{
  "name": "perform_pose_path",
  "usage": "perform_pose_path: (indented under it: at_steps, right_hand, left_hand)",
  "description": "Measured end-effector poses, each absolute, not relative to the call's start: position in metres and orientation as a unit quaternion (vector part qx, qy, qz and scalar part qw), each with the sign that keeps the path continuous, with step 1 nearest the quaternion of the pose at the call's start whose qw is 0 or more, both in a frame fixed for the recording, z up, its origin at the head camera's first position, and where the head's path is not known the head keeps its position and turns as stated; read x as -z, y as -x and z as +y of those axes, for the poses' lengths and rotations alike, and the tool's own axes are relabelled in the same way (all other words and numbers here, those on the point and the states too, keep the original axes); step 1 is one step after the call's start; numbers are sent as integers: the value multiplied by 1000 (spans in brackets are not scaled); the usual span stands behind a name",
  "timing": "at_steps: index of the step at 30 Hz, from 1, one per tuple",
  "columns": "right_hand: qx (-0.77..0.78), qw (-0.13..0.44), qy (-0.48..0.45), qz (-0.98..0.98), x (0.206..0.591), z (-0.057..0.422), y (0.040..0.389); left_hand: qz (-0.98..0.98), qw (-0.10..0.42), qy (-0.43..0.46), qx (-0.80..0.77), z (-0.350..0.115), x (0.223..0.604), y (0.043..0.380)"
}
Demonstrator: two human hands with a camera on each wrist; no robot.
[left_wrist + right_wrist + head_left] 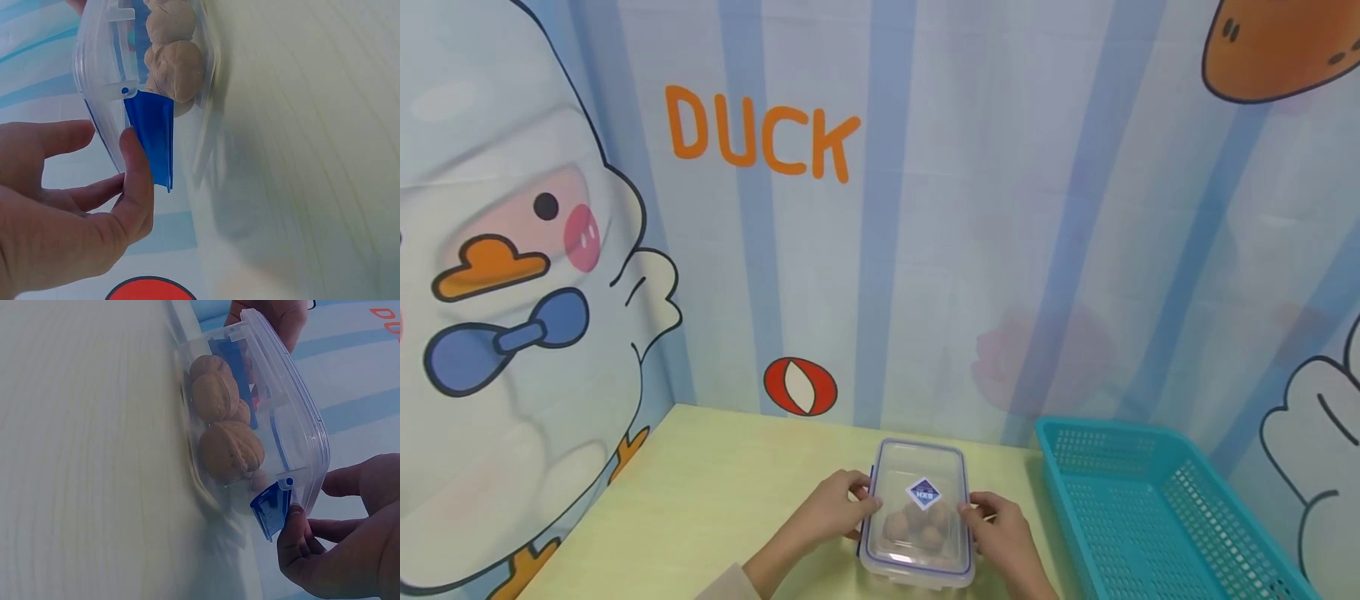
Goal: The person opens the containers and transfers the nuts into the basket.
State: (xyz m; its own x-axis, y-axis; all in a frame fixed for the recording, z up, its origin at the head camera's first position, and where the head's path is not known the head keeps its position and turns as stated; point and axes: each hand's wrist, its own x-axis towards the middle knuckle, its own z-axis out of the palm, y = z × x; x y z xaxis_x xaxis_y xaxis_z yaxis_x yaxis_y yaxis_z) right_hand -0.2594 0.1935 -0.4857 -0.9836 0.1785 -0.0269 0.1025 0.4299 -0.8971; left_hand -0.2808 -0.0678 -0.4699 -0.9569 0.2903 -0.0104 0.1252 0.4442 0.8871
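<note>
A clear plastic food container (pixel 917 462) with a blue-edged lid stands on the table, several walnuts (pixel 215 397) inside it. My left hand (pixel 835 508) grips its left side, thumb at the lid rim and fingers at a blue side latch (pixel 153 140), which hangs out from the wall. On the opposite side my right hand (pixel 1000 529) grips likewise, thumb on the lid edge. Its curled fingers touch another blue latch (pixel 272 509), tilted outward in the right wrist view. The lid, with a blue and white diamond label (pixel 923 493), lies over the box.
A turquoise plastic basket (pixel 1135 517) with perforated walls stands to the right of the container. The pale yellow table (pixel 700 475) meets a striped cloth backdrop (pixel 970 250) printed with cartoon ducks, which hangs behind and at the sides.
</note>
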Motion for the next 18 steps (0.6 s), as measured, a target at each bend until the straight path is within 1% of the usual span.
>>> perform_pose_path:
  at_steps: [6,12,18]
  right_hand:
    - [-511,42,64,-856,486,193,257]
    - [-499,45,56,-864,483,193,255]
    - [-483,82,42,-871,474,191,255]
  left_hand:
    - [878,34,-140,-456,-68,469,279]
    - [881,26,-139,-452,-66,467,278]
    - [863,31,-138,-485,-65,456,276]
